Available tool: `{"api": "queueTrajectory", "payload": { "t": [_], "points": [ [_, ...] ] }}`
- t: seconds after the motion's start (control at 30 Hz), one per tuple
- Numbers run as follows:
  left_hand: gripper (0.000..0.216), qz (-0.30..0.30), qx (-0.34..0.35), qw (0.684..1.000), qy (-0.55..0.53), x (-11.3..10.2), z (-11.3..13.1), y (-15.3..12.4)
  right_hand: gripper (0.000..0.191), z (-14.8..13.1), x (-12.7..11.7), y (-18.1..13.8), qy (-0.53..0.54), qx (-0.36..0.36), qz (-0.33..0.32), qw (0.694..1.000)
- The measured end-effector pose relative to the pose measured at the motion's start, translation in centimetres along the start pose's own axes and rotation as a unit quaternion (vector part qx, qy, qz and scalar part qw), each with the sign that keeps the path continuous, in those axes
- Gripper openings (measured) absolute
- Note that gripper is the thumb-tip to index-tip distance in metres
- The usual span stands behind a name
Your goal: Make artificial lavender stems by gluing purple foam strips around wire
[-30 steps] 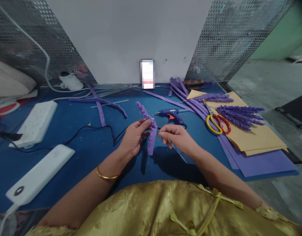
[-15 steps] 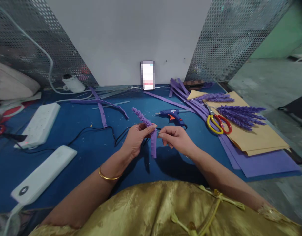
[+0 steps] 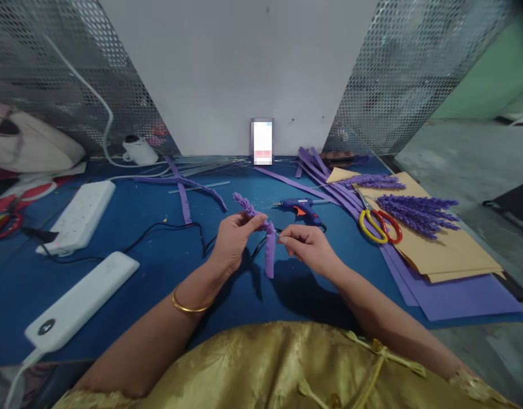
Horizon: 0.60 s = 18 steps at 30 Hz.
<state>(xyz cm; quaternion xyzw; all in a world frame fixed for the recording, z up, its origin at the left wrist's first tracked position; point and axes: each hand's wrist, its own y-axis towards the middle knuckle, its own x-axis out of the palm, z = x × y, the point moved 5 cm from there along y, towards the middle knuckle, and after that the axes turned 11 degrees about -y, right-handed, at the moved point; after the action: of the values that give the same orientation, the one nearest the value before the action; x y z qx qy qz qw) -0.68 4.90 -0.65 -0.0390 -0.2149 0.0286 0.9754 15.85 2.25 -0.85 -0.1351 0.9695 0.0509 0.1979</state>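
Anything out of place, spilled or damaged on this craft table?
Nothing damaged or spilled. The glue gun lies on its side just behind the right hand, which pinches a thin wire; a black cord snakes across the mat toward the left hand, gripping the purple fringed strip. Loose purple strips lie crossed at back left.

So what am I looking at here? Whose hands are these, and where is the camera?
There is no machine here. These are a person's own two bare hands, seen from one camera worn on the head and looking down at a blue table. The left hand pinches a purple paper flower, with a loose strip of it hanging down. The right hand pinches what looks like a thin wire at the flower's base. Just behind the hands lies a glue gun. To the right are scissors, finished flowers on brown paper, and purple sheets. To the left lie a power strip and a white power bank.
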Motion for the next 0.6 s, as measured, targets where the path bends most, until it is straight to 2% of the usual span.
{"api": "queueTrajectory", "payload": {
  "t": [0.1,0.23,0.43,0.53,0.6],
  "points": [
    [0.026,0.005,0.006,1.000,0.000,-0.1,0.0,0.1,0.019,0.0,0.1,-0.1,0.000,0.001,-0.005,1.000],
    [0.035,-0.005,-0.014,1.000,-0.027,0.0,0.2,0.2,0.019,-0.2,0.0,-0.1,0.007,-0.009,0.003,1.000],
    [0.037,0.040,0.037,0.998,-0.027,-0.7,1.4,0.4,0.021,0.2,0.2,0.0,0.000,0.014,-0.008,1.000],
    [0.045,0.038,0.015,0.999,-0.022,-0.8,1.1,0.4,0.022,0.6,-0.2,0.2,-0.010,0.025,0.020,0.999],
    [0.048,-0.003,-0.026,1.000,0.003,-0.4,0.5,0.3,0.022,0.5,-0.5,0.2,-0.024,0.011,0.037,0.999]
  ]
}}
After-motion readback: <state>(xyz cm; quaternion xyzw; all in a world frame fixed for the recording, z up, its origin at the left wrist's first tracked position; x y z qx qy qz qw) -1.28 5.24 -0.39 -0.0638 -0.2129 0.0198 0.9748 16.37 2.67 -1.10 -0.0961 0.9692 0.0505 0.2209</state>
